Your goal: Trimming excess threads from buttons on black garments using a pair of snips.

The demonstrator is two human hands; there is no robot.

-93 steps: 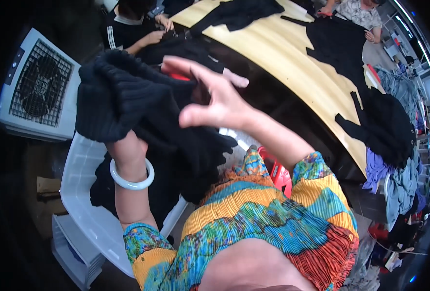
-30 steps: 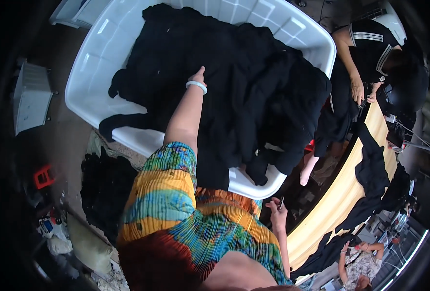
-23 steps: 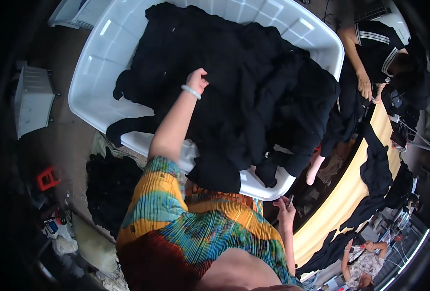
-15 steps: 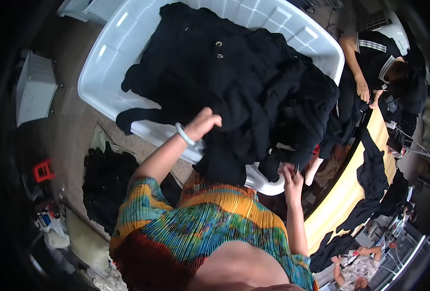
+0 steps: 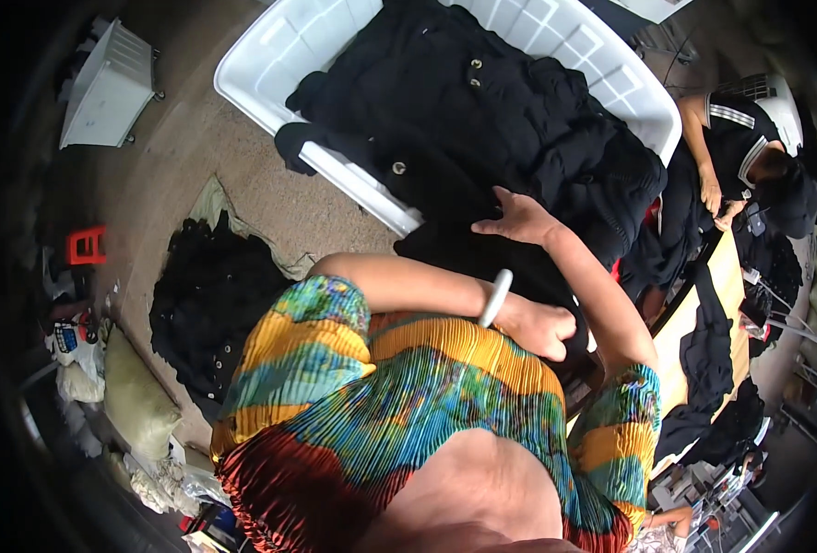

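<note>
A heap of black knitted garments [image 5: 427, 101] with round metal-looking buttons fills a white plastic tub [image 5: 252, 83] in front of me. Black cloth hangs over the tub's near rim toward my body. My right hand [image 5: 519, 219] reaches over this cloth, its thumb and fingers spread apart, with nothing visible between them. Crossing below it, my left hand [image 5: 539, 330], with a pale bangle [image 5: 496, 300] at the wrist, is closed in a fist close to the hanging cloth. Its fingertips are turned away, so what it grips is hidden.
More black garments [image 5: 210, 309] lie on a cloth on the floor at left. A red stool [image 5: 86, 245] and a white wheeled bin [image 5: 112, 88] stand farther left. At right, a co-worker [image 5: 731, 147] works beside a pale wooden table [image 5: 676, 369] with black pieces.
My left hand has crossed rightward in front of my body, below the cloth. My right hand has risen from the tub's near corner onto the garments and spread its fingers. The view has shifted.
</note>
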